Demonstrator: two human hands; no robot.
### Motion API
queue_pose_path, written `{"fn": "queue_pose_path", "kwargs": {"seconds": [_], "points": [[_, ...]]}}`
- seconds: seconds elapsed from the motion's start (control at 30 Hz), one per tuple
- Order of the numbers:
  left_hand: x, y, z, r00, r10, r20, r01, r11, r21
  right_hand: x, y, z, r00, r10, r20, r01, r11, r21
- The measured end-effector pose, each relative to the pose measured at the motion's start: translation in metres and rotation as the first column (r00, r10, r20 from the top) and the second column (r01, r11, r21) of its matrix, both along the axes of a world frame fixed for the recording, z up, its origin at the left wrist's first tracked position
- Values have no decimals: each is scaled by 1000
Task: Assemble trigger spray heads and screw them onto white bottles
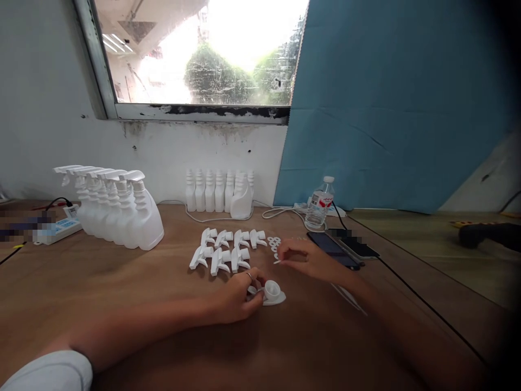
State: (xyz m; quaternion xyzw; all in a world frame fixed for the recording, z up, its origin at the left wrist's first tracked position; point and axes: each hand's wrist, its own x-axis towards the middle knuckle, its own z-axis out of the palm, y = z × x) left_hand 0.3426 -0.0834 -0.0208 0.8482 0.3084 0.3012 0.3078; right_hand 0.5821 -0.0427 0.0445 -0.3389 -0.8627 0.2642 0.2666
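Note:
My left hand (240, 296) is closed around a white trigger spray head (273, 293), which lies on its side with its round cap opening facing up. To the right and a little farther off, my right hand (305, 258) pinches a thin white washer (277, 262), seen nearly edge-on at the fingertips. Just beyond those fingers lie several small white rings (274, 242) on the brown table (171, 342). Several more trigger spray heads (221, 259) rest in two rows, left of the rings and beyond my left hand.
At the left, several white spray bottles (142, 220) stand with heads on. Bottles without heads (220, 190) line the wall. A water bottle (319, 205), phones (336, 250), cables and a power strip (59, 231) also lie about. Thin white tubes (350, 300) are beside my right forearm.

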Motion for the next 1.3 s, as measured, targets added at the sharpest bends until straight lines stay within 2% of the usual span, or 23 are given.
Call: {"fn": "queue_pose_path", "kwargs": {"seconds": [0.13,0.33,0.53,0.77,1.0,1.2,1.3], "points": [[-5,-2,7,999,-22,-29,22,1000,9,-15,-22,4,987,162,-21,-161,986,48],[-15,-5,13,997,-37,-74,38,999,6,-27,-29,-8,952,305,-19,-298,939,172],[-28,-5,11,995,-39,-91,41,999,19,-31,-26,-20,957,274,-98,-245,940,235],[-29,-3,9,993,-46,-106,50,998,34,-38,-30,-20,956,263,-131,-215,931,295],[-30,-2,5,995,-79,-60,81,996,41,-38,-29,-27,965,236,-118,-201,946,255],[-30,0,0,997,-58,-60,62,996,65,-34,-29,-31,947,312,-69,-293,935,201],[-30,-1,3,994,-57,-93,69,989,132,-34,-30,-28,945,318,-71,-299,932,203]]}}
